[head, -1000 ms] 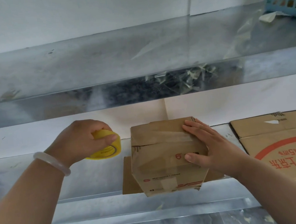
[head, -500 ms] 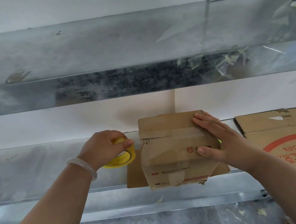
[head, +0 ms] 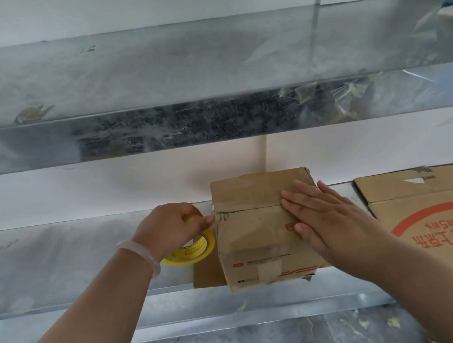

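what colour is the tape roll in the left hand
Yellow; the tape roll held by the left hand shows clearly in the head view.

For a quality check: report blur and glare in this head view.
Head view: soft light; the cardboard box, the left hand on the yellow tape roll and the right hand are fairly sharp; the flattened carton blurs at the right edge; the metal shelf gives hazy reflections.

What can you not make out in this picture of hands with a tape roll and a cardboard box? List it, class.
Head view: the left hand covers most of the yellow tape roll, hiding its loose end.
Head view: the right hand covers part of the small box, its seam and red print.
Head view: the right edge cuts off the flat carton and its print.
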The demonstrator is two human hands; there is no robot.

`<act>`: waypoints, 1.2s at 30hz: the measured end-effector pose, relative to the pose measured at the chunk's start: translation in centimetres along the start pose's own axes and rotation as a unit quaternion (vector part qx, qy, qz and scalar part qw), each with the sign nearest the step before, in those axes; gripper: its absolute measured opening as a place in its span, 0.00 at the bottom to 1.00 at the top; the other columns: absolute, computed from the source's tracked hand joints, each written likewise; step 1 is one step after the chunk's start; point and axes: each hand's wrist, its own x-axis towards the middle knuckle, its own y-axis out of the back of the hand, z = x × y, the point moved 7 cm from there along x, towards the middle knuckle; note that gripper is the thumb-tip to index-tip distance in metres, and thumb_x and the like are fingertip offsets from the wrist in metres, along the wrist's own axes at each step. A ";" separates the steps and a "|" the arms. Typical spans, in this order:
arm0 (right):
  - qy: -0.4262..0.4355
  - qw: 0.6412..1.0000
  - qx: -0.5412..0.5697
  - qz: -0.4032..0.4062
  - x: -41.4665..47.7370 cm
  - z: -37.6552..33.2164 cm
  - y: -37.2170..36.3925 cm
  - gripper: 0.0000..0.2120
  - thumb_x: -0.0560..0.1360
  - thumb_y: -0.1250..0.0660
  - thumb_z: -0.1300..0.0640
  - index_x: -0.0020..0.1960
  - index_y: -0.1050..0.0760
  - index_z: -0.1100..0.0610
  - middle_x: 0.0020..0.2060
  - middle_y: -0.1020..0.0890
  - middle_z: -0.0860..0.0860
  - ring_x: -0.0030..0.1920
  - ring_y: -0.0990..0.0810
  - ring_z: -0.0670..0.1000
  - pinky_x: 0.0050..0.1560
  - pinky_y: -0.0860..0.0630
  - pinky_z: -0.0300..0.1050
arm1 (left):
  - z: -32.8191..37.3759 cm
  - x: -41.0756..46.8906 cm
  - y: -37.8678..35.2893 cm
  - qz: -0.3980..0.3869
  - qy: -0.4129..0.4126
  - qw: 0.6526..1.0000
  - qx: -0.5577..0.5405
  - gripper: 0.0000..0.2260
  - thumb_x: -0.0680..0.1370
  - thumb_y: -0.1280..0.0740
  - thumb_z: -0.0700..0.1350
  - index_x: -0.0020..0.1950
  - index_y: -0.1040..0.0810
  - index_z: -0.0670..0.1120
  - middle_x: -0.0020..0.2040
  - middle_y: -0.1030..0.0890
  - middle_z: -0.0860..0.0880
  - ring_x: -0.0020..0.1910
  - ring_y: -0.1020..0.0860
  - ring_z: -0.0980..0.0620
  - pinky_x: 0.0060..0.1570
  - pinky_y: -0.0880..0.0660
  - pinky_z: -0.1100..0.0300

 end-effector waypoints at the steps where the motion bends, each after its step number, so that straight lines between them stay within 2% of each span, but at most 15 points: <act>1: -0.011 1.000 -0.009 0.006 0.1 -0.6 0.1 0.29 0.80 0.54 0.42 0.73 0.31 0.54 0.73 0.31 0.46 0.76 0.41 0.45 0.77 0.51 0.43 | 0.0 -0.1 0.0 0.002 -0.002 1.000 0.003 0.15 0.73 0.35 0.65 0.43 0.19 0.55 0.39 0.19 0.57 0.40 0.22 0.57 0.45 0.23 0.57; 5: -0.048 0.999 0.011 -0.007 0.5 -2.0 -0.7 0.33 0.78 0.56 0.40 0.76 0.37 0.55 0.76 0.35 0.48 0.76 0.41 0.46 0.76 0.53 0.43 | 0.0 -0.2 0.0 0.001 -0.002 1.000 0.001 0.15 0.73 0.36 0.66 0.43 0.19 0.55 0.39 0.18 0.57 0.41 0.22 0.57 0.46 0.23 0.56; 9: -0.055 0.997 0.025 -0.044 1.6 -3.3 -0.6 0.39 0.74 0.62 0.35 0.80 0.49 0.53 0.79 0.48 0.47 0.78 0.52 0.45 0.76 0.60 0.43 | 0.1 0.0 0.0 0.005 -0.006 1.000 0.002 0.16 0.72 0.35 0.66 0.41 0.19 0.56 0.37 0.19 0.57 0.39 0.22 0.57 0.46 0.22 0.55; 11: -0.027 0.997 0.027 -0.064 2.2 -5.0 -0.7 0.35 0.77 0.59 0.35 0.80 0.54 0.50 0.79 0.52 0.46 0.78 0.56 0.44 0.74 0.65 0.41 | 0.3 0.0 -0.3 -0.001 -0.009 1.000 -0.008 0.15 0.72 0.34 0.66 0.41 0.19 0.56 0.38 0.19 0.57 0.40 0.22 0.57 0.46 0.22 0.56; 15: 0.015 0.997 0.030 -0.063 3.1 -7.7 -1.5 0.38 0.76 0.60 0.33 0.80 0.50 0.52 0.79 0.50 0.47 0.78 0.54 0.44 0.72 0.66 0.40 | 1.1 -0.4 -0.9 0.000 -0.025 0.999 -0.022 0.15 0.72 0.34 0.66 0.42 0.19 0.56 0.39 0.19 0.56 0.40 0.22 0.58 0.45 0.24 0.58; 19: 0.015 0.997 0.024 -0.072 3.0 -6.9 -1.8 0.41 0.72 0.63 0.30 0.80 0.52 0.48 0.79 0.52 0.44 0.78 0.56 0.41 0.74 0.63 0.39 | 0.7 -0.6 -1.5 0.005 -0.013 0.999 -0.051 0.15 0.72 0.34 0.66 0.43 0.19 0.56 0.40 0.19 0.55 0.42 0.22 0.58 0.44 0.25 0.60; 24: 0.018 0.997 0.019 -0.079 2.9 -7.0 -1.7 0.41 0.73 0.62 0.29 0.80 0.54 0.48 0.79 0.54 0.44 0.77 0.57 0.40 0.71 0.66 0.37 | -0.2 -1.5 -1.9 0.010 -0.008 0.989 -0.144 0.11 0.70 0.34 0.65 0.42 0.21 0.60 0.39 0.18 0.57 0.38 0.22 0.63 0.39 0.29 0.66; 27: 0.016 0.996 0.019 -0.089 2.8 -7.0 -1.4 0.41 0.73 0.60 0.27 0.80 0.57 0.48 0.79 0.57 0.42 0.73 0.62 0.36 0.70 0.68 0.35 | -1.0 -2.1 -1.6 0.011 -0.043 0.968 -0.245 0.07 0.72 0.30 0.56 0.49 0.22 0.62 0.40 0.20 0.55 0.37 0.22 0.63 0.40 0.28 0.69; 30: 0.018 0.994 0.028 -0.100 2.8 -7.0 -1.2 0.40 0.73 0.60 0.29 0.80 0.58 0.47 0.78 0.58 0.41 0.71 0.65 0.35 0.68 0.69 0.34 | -2.0 -2.6 -1.4 0.030 -0.051 0.960 -0.273 0.09 0.74 0.28 0.47 0.51 0.20 0.60 0.42 0.19 0.53 0.40 0.21 0.59 0.40 0.27 0.70; 33: 0.019 0.993 0.036 -0.112 2.8 -6.9 -1.2 0.39 0.75 0.56 0.30 0.80 0.59 0.47 0.78 0.58 0.41 0.71 0.65 0.35 0.69 0.69 0.34 | -2.2 -2.4 -1.5 0.037 -0.065 0.966 -0.248 0.09 0.74 0.29 0.49 0.49 0.20 0.64 0.44 0.18 0.58 0.45 0.22 0.63 0.43 0.29 0.73; 35: 0.017 0.992 0.041 -0.117 2.8 -6.7 -1.3 0.39 0.75 0.55 0.29 0.79 0.59 0.47 0.78 0.58 0.41 0.72 0.64 0.35 0.70 0.68 0.35 | -2.1 -2.0 -1.7 0.030 -0.076 0.981 -0.175 0.09 0.73 0.28 0.54 0.52 0.20 0.64 0.43 0.20 0.56 0.45 0.23 0.63 0.44 0.30 0.72; 36: 0.017 0.992 0.041 -0.120 2.9 -6.6 -1.4 0.39 0.75 0.55 0.29 0.79 0.59 0.47 0.78 0.59 0.40 0.74 0.63 0.36 0.71 0.67 0.35 | -2.0 -1.8 -1.9 0.019 -0.082 0.988 -0.129 0.12 0.72 0.29 0.58 0.55 0.20 0.62 0.43 0.21 0.56 0.44 0.24 0.61 0.45 0.30 0.70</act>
